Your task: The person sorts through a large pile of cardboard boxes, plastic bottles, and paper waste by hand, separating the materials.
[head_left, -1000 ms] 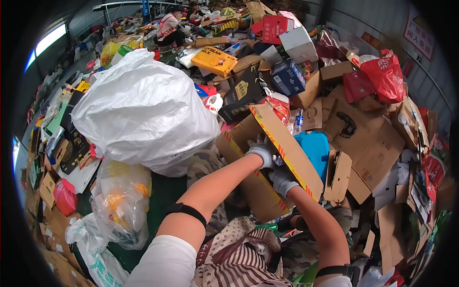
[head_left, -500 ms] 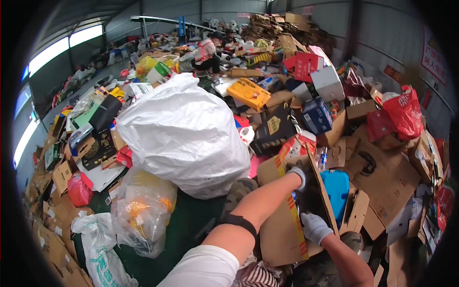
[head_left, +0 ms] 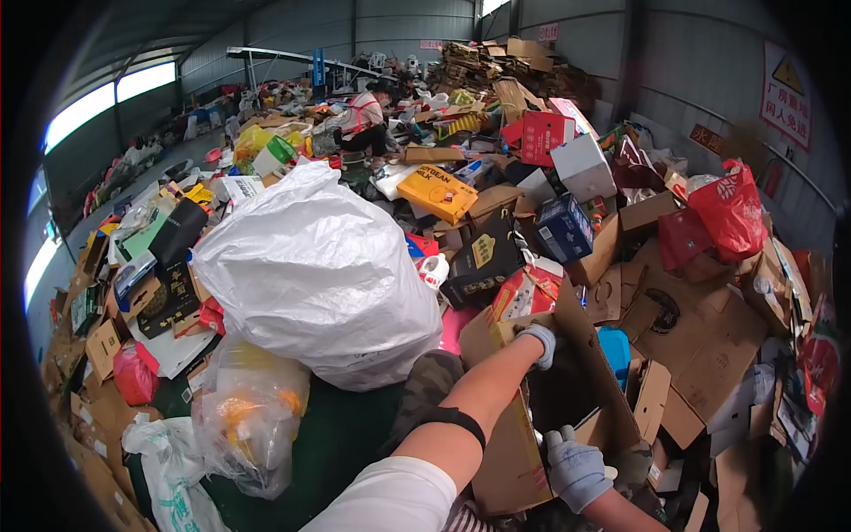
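Note:
In front of my knees an open cardboard box (head_left: 505, 443) with yellow tape stands tilted, its dark inside facing me. My left hand (head_left: 539, 344), in a pale work glove, is closed at the far rim; some fingers are hidden. My right hand (head_left: 576, 470), also gloved, holds the near rim, with its fingers bent toward the opening. A cardboard flap shows inside near the right hand. Left of my left arm stands a big, full white woven sack (head_left: 324, 275). A blue plastic item (head_left: 614, 355) lies just beyond the box's right wall.
A clear plastic bag (head_left: 253, 421) and a white printed sack (head_left: 173, 470) lie on the green floor at left. Flattened cardboard (head_left: 700, 328) and red bags (head_left: 731, 213) are heaped at right. Another person (head_left: 362, 124) crouches among the waste farther back.
The box has turned so that more of its inside shows. My right hand has moved down and slightly left along its near side. The whole view has shifted a little.

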A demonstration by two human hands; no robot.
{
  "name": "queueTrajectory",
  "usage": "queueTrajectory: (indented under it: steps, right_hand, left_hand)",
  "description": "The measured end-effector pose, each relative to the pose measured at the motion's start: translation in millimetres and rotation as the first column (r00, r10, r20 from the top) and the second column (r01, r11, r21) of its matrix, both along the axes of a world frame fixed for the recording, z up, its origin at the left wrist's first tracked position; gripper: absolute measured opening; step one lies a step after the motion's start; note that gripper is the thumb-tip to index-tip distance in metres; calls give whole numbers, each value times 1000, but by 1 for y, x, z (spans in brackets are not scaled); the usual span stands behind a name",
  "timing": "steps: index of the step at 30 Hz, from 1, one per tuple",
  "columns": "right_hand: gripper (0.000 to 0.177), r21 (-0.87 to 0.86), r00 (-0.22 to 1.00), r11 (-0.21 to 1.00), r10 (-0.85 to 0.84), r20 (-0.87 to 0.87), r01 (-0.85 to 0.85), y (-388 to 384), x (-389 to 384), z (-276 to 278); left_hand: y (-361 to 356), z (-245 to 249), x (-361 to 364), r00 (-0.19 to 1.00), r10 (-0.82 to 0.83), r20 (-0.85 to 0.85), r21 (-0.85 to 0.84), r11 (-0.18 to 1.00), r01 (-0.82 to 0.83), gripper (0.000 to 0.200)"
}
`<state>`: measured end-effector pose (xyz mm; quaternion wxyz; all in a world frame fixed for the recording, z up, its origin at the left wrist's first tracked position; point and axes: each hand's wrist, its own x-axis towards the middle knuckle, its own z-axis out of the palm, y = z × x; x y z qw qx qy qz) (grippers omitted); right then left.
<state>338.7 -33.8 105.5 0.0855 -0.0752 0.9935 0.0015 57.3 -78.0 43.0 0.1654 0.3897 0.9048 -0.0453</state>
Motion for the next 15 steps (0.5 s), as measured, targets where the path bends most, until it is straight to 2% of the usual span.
queueTrajectory:
  steps: [1,4,7,8,9,11,13,14,15]
  right_hand:
    - [17,20,999,1000,13,-30,-12,0,3,0]
    - [17,77,992,997,19,-126,-10,-12,18,0]
    - [17,119,975,993,51,-217,-25,-17,30,-5]
    - [18,131,976,991,46,-214,-18,-17,35,-4]
    - [18,144,978,990,37,-206,-7,-16,40,-4]
    - [21,150,975,989,24,-222,10,-15,49,-4]
    - [20,171,973,985,55,-225,-16,-9,58,0]
    - [19,54,970,997,-40,-238,55,-8,67,10]
    - [20,42,970,995,-74,-232,86,2,87,12]
  left_hand:
    - [-1,-2,0,997,-36,-64,41,998,38,46]
    - [-6,17,-3,997,15,82,-63,998,-10,53]
    - [-11,21,-15,975,159,154,-3,987,-161,54]
    - [-10,21,-18,978,150,147,-1,989,-151,57]
    - [-10,19,-20,980,134,147,1,991,-136,61]
    - [-5,-4,-37,997,13,74,53,998,-17,53]
    - [-15,11,-36,993,-4,115,66,998,-3,50]
    - [-26,1,-46,996,-90,8,196,977,86,51]
    - [-39,-12,-60,983,-148,-111,323,930,176,51]
